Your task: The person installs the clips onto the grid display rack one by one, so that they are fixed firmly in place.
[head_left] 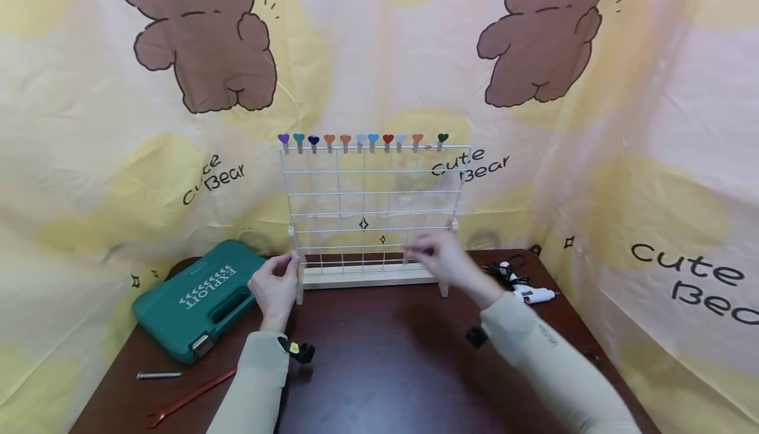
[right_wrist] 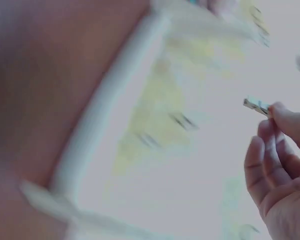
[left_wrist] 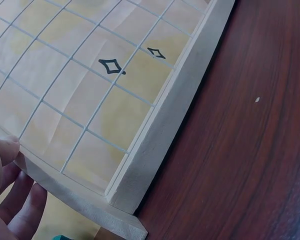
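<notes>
A white wire grid (head_left: 373, 193) stands upright in a wooden stand (head_left: 367, 278) at the back of the table. Small clothespins with coloured hearts (head_left: 373, 139) line its top wire, with a wider gap before the dark green one (head_left: 443, 139) at the right. My left hand (head_left: 274, 289) grips the stand's left post (left_wrist: 65, 190) between thumb and fingers. In front of the grid's lower right part is my right hand (head_left: 441, 259). Its thumb and fingers pinch a small wooden clothespin (right_wrist: 256, 106), whose heart end is hidden by the fingers.
At the left lies a green tool case (head_left: 198, 299), with a metal bolt (head_left: 159, 375) and a red wrench (head_left: 192, 396) nearer the front. A white glue gun (head_left: 534, 294) with a black cord sits at the right. A patterned curtain (head_left: 379, 45) hangs behind the table.
</notes>
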Available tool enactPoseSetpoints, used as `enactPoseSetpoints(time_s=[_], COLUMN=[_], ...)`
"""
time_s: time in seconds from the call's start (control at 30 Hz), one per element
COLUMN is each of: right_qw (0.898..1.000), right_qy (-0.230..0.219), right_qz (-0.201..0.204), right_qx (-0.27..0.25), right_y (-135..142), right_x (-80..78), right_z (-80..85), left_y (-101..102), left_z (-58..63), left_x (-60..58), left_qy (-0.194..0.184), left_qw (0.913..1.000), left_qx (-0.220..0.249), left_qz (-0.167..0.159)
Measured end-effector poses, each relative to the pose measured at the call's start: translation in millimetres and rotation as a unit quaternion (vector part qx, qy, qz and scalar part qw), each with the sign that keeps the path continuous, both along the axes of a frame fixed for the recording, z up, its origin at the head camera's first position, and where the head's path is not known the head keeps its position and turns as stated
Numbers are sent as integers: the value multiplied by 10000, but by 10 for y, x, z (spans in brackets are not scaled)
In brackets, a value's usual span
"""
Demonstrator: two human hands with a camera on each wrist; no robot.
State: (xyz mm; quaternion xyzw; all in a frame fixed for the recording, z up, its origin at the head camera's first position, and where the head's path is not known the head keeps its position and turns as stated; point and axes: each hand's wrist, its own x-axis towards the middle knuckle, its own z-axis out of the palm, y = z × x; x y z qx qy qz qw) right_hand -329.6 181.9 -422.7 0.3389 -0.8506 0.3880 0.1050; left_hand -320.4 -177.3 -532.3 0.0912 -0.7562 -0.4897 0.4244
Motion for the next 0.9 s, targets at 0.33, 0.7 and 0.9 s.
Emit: enactPoseSetpoints(time_s=[0.33,0.7,0.9], right_qw=[9804,9732,9618], right_qy=[1423,1551,1773], right_qz=[-877,-1699,-2078], right_qx=[-1041,13,185], right_y=[595,714,745], right_x=[-321,-587,-524], right_z=[1543,1873,1779], left_y=[1,35,47], left_z=[-4,-16,-29], left_x=[-49,-65,-47], left_qy=[99,-71,-230], left_qw=[9999,9998,9995], left_qx=[-15,150,212], left_qz=[54,-81,-105])
